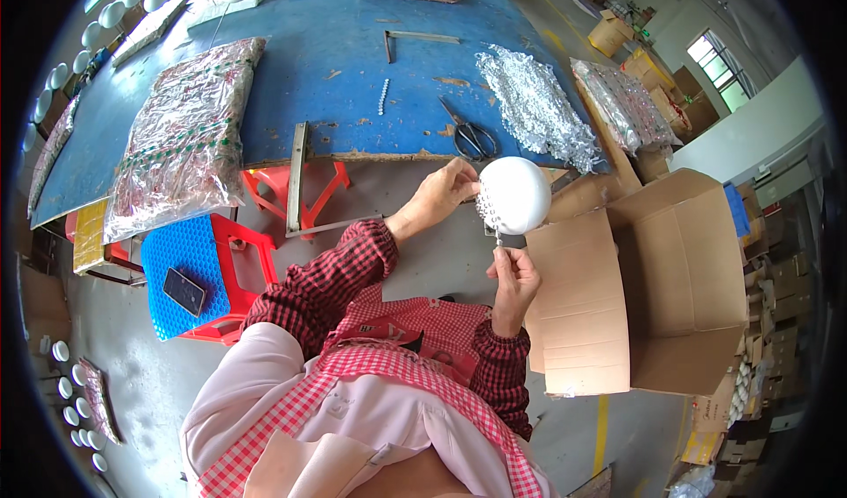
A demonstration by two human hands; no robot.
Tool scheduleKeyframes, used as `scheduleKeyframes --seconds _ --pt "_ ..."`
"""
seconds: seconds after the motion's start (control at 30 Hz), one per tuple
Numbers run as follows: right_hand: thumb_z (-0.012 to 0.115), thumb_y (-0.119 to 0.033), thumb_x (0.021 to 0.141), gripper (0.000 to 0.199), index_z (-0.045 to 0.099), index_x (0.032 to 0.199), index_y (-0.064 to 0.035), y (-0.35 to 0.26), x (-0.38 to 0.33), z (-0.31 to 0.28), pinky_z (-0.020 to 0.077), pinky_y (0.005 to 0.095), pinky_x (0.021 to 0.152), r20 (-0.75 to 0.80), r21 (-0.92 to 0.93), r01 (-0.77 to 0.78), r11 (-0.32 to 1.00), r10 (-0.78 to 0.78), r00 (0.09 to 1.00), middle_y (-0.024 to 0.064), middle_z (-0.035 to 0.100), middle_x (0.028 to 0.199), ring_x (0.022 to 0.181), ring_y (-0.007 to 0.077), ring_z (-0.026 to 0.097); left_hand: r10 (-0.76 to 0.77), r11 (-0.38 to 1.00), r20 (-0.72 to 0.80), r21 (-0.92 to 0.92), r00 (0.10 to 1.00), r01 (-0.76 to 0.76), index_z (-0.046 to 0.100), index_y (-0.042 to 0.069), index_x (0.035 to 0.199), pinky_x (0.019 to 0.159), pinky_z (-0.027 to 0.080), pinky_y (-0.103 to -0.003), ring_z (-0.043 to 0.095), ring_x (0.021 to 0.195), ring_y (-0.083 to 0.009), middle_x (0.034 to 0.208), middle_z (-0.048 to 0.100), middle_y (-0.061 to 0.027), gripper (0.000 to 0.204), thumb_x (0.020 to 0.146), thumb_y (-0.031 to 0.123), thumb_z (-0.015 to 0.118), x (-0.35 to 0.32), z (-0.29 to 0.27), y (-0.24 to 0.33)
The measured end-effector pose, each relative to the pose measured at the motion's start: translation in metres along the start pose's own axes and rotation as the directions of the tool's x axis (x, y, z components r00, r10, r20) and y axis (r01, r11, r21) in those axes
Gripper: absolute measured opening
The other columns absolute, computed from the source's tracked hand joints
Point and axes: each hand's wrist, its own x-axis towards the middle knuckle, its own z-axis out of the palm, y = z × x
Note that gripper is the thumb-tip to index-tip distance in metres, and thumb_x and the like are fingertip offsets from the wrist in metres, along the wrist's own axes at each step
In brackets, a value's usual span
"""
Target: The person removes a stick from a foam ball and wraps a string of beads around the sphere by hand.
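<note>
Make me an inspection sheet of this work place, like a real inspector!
Surface: blue table, paint worn in patches.
Things in hand: white ball; beaded strand against its left side.
Clutter: scissors, silvery tangle and plastic-wrapped bundles on the table; phone on a blue-topped stool.
Hands: left hand at the ball's left edge; right hand pinches the strand's lower end.
Cables: nothing seen.
Surroundings: open cardboard box at right; more boxes beyond; grey floor with yellow lines.
</note>
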Motion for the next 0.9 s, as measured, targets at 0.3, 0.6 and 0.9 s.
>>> scheduleKeyframes --seconds 0.3,0.6,0.9 --pt "0.057 -0.013 0.086 0.018 0.058 0.075 0.0014 -0.01 -0.001 0.0 0.036 0.018 0.051 0.011 0.037 0.011 0.999 -0.011 1.0 -0.0006 0.052 0.056 0.053 0.0039 0.045 0.078 0.989 0.137 0.114 0.988 -0.094 0.06 -0.004 0.098 0.066 0.048 -0.03 0.06 0.072 -0.0158 0.08 0.065 -0.0129 0.035 0.084 0.028 0.062 -0.004 -0.003 0.006" --pt "0.055 -0.012 0.086 0.017 0.059 0.076 0.0 -0.015 -0.004 0.007 0.0352 0.0193 0.054 0.04 0.037 0.016 0.999 -0.017 0.999 -0.0006 0.051 0.057 0.055 0.0051 0.044 -0.013 1.0 0.079 0.009 0.997 0.012 0.056 -0.004 0.107 0.069 0.05 -0.032 0.063 0.078 -0.0237 0.086 0.065 -0.0176 0.045 0.08 0.031 0.065 0.005 0.003 -0.014" --pt "0.057 -0.015 0.086 0.019 0.058 0.074 -0.0004 0.005 -0.002 0.005 0.0353 0.019 0.053 0.042 0.026 -0.039 0.999 0.038 0.998 -0.0007 0.051 0.057 0.054 0.0047 0.044 -0.057 0.954 0.109 -0.288 0.992 0.087 0.052 -0.003 0.099 0.07 0.05 -0.027 0.058 0.077 -0.0125 0.081 0.062 -0.0083 0.028 0.086 0.021 0.06 0.005 0.003 -0.003"
